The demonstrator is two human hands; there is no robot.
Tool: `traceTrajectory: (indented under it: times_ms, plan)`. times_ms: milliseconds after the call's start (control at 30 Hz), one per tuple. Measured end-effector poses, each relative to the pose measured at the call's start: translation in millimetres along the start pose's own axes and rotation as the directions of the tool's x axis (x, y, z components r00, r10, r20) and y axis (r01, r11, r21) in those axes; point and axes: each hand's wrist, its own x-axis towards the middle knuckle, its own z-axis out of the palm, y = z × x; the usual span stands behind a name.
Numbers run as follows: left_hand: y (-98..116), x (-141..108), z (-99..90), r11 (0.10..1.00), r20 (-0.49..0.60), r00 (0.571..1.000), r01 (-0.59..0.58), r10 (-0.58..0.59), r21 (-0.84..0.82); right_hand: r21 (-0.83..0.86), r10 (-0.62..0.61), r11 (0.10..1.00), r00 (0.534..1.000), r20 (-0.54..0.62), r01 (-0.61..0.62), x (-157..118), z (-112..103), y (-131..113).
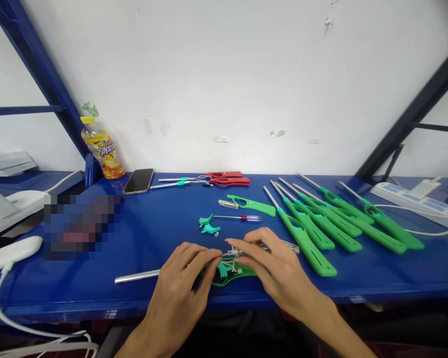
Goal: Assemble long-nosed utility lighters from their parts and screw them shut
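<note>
- Shell [249,271], green and open, lay near the desk's [164,223] near edge, between the hands, its inner side up, presumably for access to the wires and teal insert [223,270].
- Metal tube [138,276] pointed left, apparently to leave the shell's interior reachable.
- Right hand [283,263]: grip closed on a clear part [237,251] above the shell, likely to steady it.
- Left hand [179,283]: fingertips pressed together at that part's narrow end, seemingly for fine control; whether they gripped it could not be told.
- Screwdriver [251,218] and loose teal pieces [211,228] sat just beyond, probably for easy reach.
- Green lighters [309,253] were grouped toward the right edge, seemingly to save working room.
</note>
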Motion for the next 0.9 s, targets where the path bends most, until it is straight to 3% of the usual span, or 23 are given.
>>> traceTrajectory:
  times_ms: [600, 900]
  plan:
    - [1.2, 1.7, -1.4, 0.999, 0.021, 0.999, -0.032, 0.032, -0.002, 0.006, 0.017, 1.000, 0.999, 0.046, -0.018, -1.0, 1.7, 1.0]
    - [3.0, 2.1, -1.5, 0.999, 0.068, 0.997, -0.040, 0.040, 0.005, -0.012, -0.029, 0.999, 0.999, 0.028, 0.029, -1.0, 2.8, 1.4]
